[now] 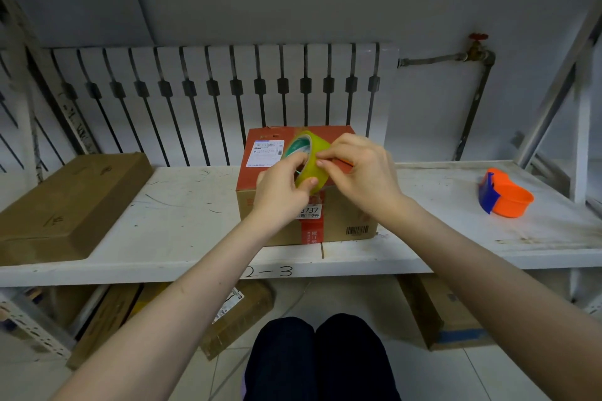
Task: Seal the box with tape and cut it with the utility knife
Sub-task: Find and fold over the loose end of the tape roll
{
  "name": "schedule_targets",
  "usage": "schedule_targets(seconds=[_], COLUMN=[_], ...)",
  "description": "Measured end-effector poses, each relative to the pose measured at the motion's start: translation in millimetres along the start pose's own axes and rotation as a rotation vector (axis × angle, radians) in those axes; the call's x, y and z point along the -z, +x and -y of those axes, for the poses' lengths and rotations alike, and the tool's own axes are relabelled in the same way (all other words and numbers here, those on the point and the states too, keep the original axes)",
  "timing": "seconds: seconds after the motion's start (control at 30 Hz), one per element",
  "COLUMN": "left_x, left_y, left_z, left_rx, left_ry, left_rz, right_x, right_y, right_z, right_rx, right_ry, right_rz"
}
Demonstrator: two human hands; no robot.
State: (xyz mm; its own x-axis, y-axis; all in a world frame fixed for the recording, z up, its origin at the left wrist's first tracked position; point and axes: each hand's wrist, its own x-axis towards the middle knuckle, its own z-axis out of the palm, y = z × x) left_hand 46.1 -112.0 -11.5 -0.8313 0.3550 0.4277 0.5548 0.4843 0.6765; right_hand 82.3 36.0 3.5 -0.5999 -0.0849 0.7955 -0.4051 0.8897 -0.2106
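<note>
A cardboard box (270, 153) with a red top and a white shipping label stands in the middle of the white shelf (182, 205). Above it I hold a roll of yellowish tape (311, 153), tilted on edge. My left hand (280, 192) grips the roll from below, fingers through its core. My right hand (361, 169) pinches at the roll's outer face with thumb and fingertips. No utility knife is visible.
A flat brown carton (65, 202) lies at the shelf's left end. An orange and blue tape dispenser (505, 195) sits at the right. A white radiator (228, 91) is behind. Cartons (241, 316) lie on the floor below, near my knees (319, 358).
</note>
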Motion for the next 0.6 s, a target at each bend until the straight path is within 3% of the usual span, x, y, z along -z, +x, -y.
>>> schedule_targets(seconds=[0.13, 0.33, 0.6], left_x=[2, 2, 8], left_y=[1, 3, 4], left_z=[-4, -7, -12], left_rx=[-0.009, 0.005, 0.021], left_ry=[0.094, 0.079, 0.095], left_rz=[0.027, 0.078, 0.114], right_x=[3, 5, -3], right_y=[1, 3, 4], right_z=[1, 0, 9], right_rx=[0.025, 0.125, 0.056], right_ry=[-0.024, -0.258, -0.327], right_rz=[0.004, 0.031, 0.12])
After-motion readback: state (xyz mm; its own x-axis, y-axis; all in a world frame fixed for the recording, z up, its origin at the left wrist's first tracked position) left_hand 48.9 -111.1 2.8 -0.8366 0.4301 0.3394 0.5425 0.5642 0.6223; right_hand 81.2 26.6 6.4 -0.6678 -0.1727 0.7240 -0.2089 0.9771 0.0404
